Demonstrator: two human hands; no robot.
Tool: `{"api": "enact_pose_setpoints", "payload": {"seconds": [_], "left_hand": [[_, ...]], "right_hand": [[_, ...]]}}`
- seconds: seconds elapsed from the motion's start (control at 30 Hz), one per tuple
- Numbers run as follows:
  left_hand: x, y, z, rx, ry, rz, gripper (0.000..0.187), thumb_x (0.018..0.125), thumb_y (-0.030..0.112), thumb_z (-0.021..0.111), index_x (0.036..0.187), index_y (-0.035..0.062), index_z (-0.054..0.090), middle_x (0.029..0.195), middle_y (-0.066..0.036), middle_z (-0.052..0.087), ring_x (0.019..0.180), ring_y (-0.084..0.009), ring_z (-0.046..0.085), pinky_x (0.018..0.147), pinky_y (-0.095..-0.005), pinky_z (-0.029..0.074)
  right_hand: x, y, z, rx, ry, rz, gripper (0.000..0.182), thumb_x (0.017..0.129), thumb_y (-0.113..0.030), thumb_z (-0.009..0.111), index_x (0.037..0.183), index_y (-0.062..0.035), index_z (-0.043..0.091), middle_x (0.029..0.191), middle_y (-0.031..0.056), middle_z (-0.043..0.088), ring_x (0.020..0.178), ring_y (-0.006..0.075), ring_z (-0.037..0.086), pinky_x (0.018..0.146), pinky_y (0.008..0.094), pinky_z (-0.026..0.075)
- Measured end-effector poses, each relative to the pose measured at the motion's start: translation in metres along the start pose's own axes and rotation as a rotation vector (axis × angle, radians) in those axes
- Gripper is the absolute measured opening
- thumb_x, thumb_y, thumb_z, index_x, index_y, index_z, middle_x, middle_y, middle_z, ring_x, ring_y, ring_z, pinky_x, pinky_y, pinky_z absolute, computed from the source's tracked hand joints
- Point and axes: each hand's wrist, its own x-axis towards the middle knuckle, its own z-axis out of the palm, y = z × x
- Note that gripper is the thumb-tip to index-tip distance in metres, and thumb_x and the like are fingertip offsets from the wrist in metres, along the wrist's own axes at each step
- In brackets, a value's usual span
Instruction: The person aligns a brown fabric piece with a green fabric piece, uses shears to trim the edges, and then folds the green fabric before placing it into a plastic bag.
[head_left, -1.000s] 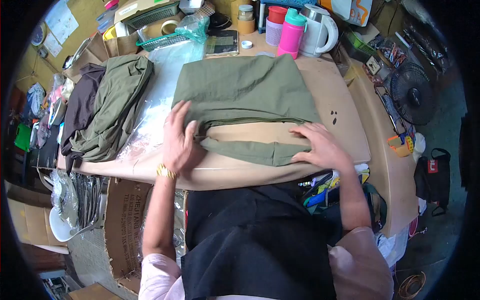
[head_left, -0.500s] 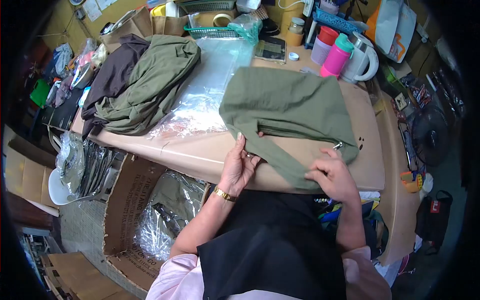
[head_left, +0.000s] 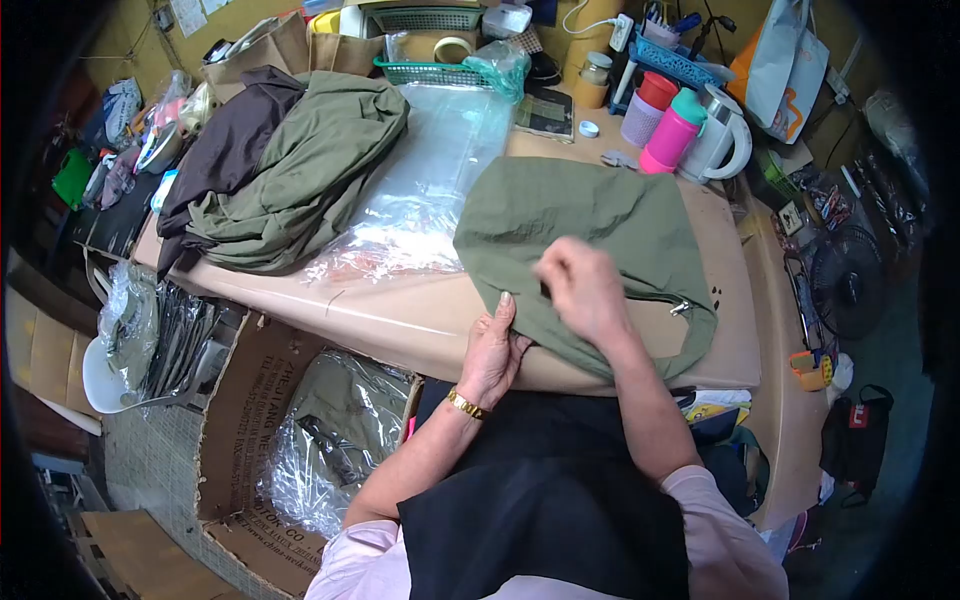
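Observation:
A flat olive-green cloth bag with a zipper and a strap-like band along its near side lies on the table. My left hand pinches the near left edge of its cloth, thumb on top. Above the middle of the bag, near the left part of the zipper opening, is my right hand. Its fingers are curled and smeared by motion, so whether they grip anything cannot be told. The metal zipper pull shows at the right end of the opening.
Clear plastic sleeves and a heap of olive and dark brown cloth lie left on the table. A pink bottle and a kettle stand at the back right. Below the front edge sits a cardboard box with plastic-wrapped items.
My right hand has moved left and away from me, from the zipper's right end to over the bag's middle. The near band now lies closer against the bag; my left hand keeps hold of the edge.

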Motion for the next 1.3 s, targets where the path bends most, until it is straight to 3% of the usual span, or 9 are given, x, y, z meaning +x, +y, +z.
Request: {"api": "enact_pose_setpoints", "payload": {"seconds": [0.27,0.53,0.63,0.7,0.9,1.0,1.1,1.17,1.3], "left_hand": [[-0.002,0.001,0.009,-0.114,0.016,0.046,0.022,0.099,0.021,0.061,0.108,0.0009,0.061,0.105,-0.009,0.070,0.094,-0.0157,0.068,0.083,-0.0323,0.058],[-0.009,0.005,-0.007,0.160,-0.198,-0.085,0.016,0.095,0.015,0.067,0.106,0.0034,0.066,0.101,-0.005,0.070,0.093,-0.0151,0.066,0.082,-0.0318,0.056],[-0.007,-0.002,-0.014,-0.012,-0.146,-0.066,0.021,0.097,0.019,0.064,0.110,0.0032,0.065,0.107,-0.006,0.070,0.095,-0.0149,0.066,0.084,-0.0329,0.055],[-0.007,0.001,0.000,-0.024,-0.115,0.004,0.022,0.098,0.022,0.063,0.111,0.0041,0.064,0.108,-0.006,0.069,0.095,-0.0135,0.066,0.083,-0.0315,0.055],[0.017,-0.008,-0.029,-0.054,0.033,0.009,0.030,0.100,0.029,0.059,0.120,0.0065,0.058,0.114,-0.004,0.066,0.100,-0.0159,0.065,0.087,-0.0300,0.055],[0.013,-0.007,-0.026,-0.186,-0.136,-0.018,0.035,0.100,0.031,0.058,0.125,0.0058,0.056,0.118,-0.004,0.065,0.103,-0.0183,0.065,0.088,-0.0324,0.056],[-0.002,0.007,0.007,-0.100,-0.037,-0.005,0.036,0.100,0.031,0.058,0.126,0.0056,0.055,0.121,-0.005,0.064,0.102,-0.0176,0.066,0.084,-0.0317,0.058],[0.001,0.014,0.000,0.067,-0.073,0.066,0.041,0.101,0.033,0.057,0.129,0.0049,0.052,0.124,-0.007,0.062,0.109,-0.0198,0.063,0.090,-0.0367,0.056],[0.009,0.023,0.004,-0.087,0.008,0.067,0.035,0.101,0.032,0.057,0.123,0.0041,0.058,0.118,-0.009,0.067,0.104,-0.0191,0.067,0.088,-0.0360,0.057]], "right_hand": [[0.000,-0.024,-0.019,-0.354,-0.240,0.088,0.038,0.092,-0.035,0.064,0.071,-0.0033,0.062,0.068,0.0176,0.064,0.066,0.0390,0.064,0.062,0.0491,0.047],[0.020,-0.004,-0.006,0.036,0.055,0.164,0.031,0.093,-0.025,0.062,0.074,-0.0009,0.060,0.072,0.0222,0.063,0.070,0.0413,0.063,0.061,0.0460,0.047],[0.015,-0.004,-0.021,0.105,-0.021,0.204,0.028,0.091,-0.025,0.065,0.078,-0.0010,0.063,0.073,0.0210,0.064,0.070,0.0384,0.065,0.062,0.0432,0.048],[-0.005,-0.025,-0.031,-0.090,-0.170,0.085,0.029,0.089,-0.022,0.069,0.075,0.0017,0.061,0.061,0.0131,0.057,0.056,0.0180,0.054,0.057,0.0363,0.043],[-0.019,-0.010,-0.018,0.040,-0.101,0.173,0.027,0.086,-0.019,0.071,0.076,0.0030,0.061,0.058,0.0151,0.053,0.054,0.0190,0.052,0.055,0.0374,0.041],[-0.018,-0.006,-0.014,-0.107,-0.060,0.157,0.028,0.087,-0.023,0.071,0.078,0.0015,0.062,0.064,0.0199,0.059,0.066,0.0389,0.063,0.060,0.0458,0.046],[-0.017,-0.021,-0.030,-0.105,-0.105,0.106,0.028,0.087,-0.021,0.072,0.076,0.0018,0.059,0.060,0.0193,0.057,0.061,0.0349,0.064,0.057,0.0436,0.045],[-0.017,-0.020,-0.035,0.021,-0.245,0.185,0.026,0.086,-0.016,0.073,0.075,0.0002,0.055,0.053,0.0053,0.045,0.051,0.0102,0.039,0.049,0.0324,0.035],[-0.017,-0.004,-0.024,0.155,-0.174,0.195,0.026,0.082,-0.015,0.077,0.076,-0.0005,0.057,0.052,0.0026,0.044,0.051,0.0072,0.038,0.048,0.0311,0.034]]}}
